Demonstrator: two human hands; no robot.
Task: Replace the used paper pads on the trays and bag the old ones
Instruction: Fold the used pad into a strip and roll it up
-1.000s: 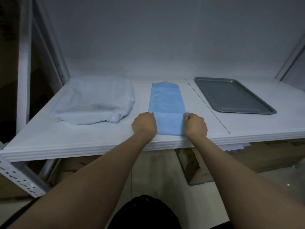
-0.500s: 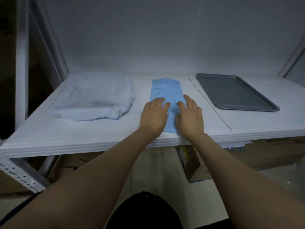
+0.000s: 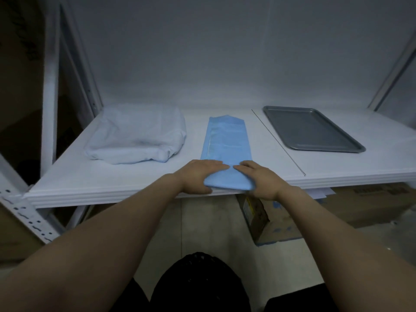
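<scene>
A long folded blue paper pad (image 3: 226, 140) lies lengthwise on the white shelf (image 3: 112, 181), in the middle. My left hand (image 3: 198, 176) and my right hand (image 3: 261, 179) hold its near end at the shelf's front edge. Their fingers lie over the top and the left thumb is tucked under the raised near edge. An empty grey metal tray (image 3: 310, 129) sits at the back right, apart from the pad. A soft white plastic bag (image 3: 137, 134) lies at the back left.
A thin seam (image 3: 279, 143) runs across the shelf between the pad and the tray. White metal uprights (image 3: 49, 109) frame the left side. Cardboard boxes (image 3: 270, 221) stand on the floor under the shelf's right half.
Both hands slid forward flat over the pad half a second ago. They have since drawn back to its near end and taken hold of it, raising that edge.
</scene>
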